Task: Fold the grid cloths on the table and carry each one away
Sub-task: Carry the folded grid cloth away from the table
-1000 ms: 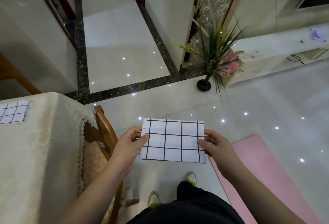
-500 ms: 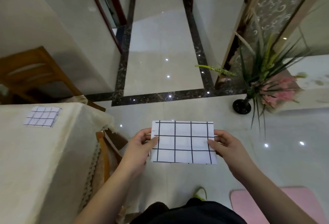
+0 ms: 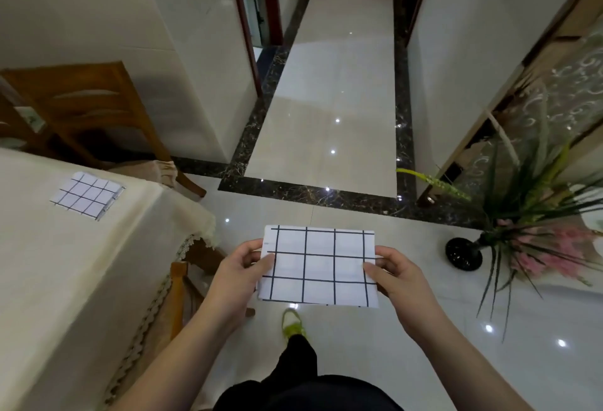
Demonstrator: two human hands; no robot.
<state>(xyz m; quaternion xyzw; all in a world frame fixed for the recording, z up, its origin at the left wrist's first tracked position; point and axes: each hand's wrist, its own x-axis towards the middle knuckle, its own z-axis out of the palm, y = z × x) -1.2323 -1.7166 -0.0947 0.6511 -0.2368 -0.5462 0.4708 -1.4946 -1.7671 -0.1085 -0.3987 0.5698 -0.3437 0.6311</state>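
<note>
Left hand (image 3: 239, 275) and right hand (image 3: 396, 275) pinch a folded white black-grid cloth (image 3: 318, 267) over glossy floor, a cream-clothed table (image 3: 65, 263) with 1 folded grid cloth (image 3: 86, 194) left, black-vased plant (image 3: 463, 253) right.

soft, dim indoor light falls from above me. small ceiling lamps glint as white dots on the glossy floor (image 3: 326, 123). wide-angle bending curves the walls at the edges. the plant (image 3: 535, 214) at right looks slightly smeared; shadows stay faint.

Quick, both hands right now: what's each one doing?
Left hand: pinches the folded grid cloth by its left edge.
Right hand: pinches the same cloth's right edge.
</note>
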